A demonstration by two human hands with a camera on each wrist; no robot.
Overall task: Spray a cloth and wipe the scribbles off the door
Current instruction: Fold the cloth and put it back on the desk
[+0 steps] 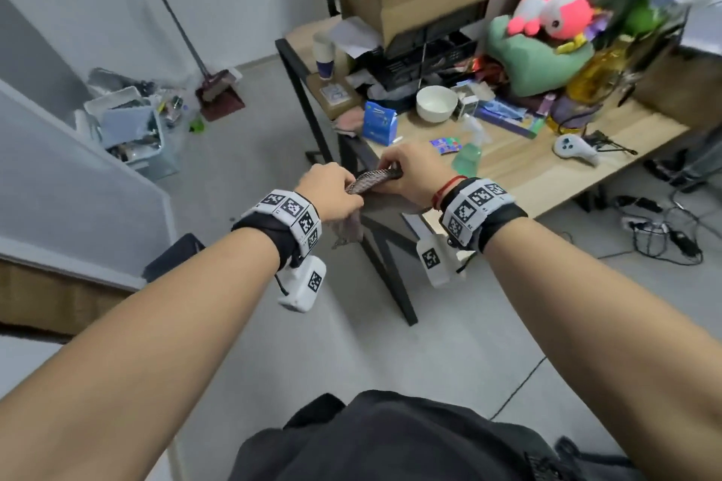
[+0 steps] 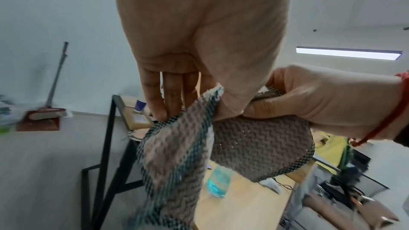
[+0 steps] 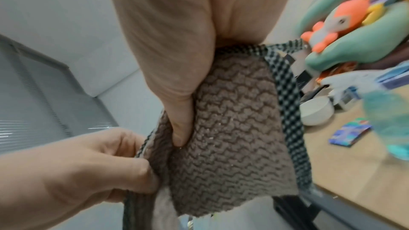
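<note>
Over the grey floor (image 1: 242, 176) beside our cluttered wooden desk (image 1: 547, 172), our left hand (image 1: 332, 193) and right hand (image 1: 414, 172) each pinch the cloth (image 1: 371, 180).

We see a brown waffle-weave cloth (image 3: 232, 137), checked border, folded and held above the table's (image 1: 547, 172) corner. A spray bottle (image 1: 469, 152) of blue-green liquid stands upright near the table's front edge.

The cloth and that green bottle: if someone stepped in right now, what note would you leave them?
Left hand: grips one end of the cloth.
Right hand: grips the other end; the cloth hangs between them by the table's corner.
Spray bottle: stands on the table just past the right hand, untouched.
Done: cloth picked up.
Left: spray the cloth, then wipe the door; no scribbles show in these views.
</note>
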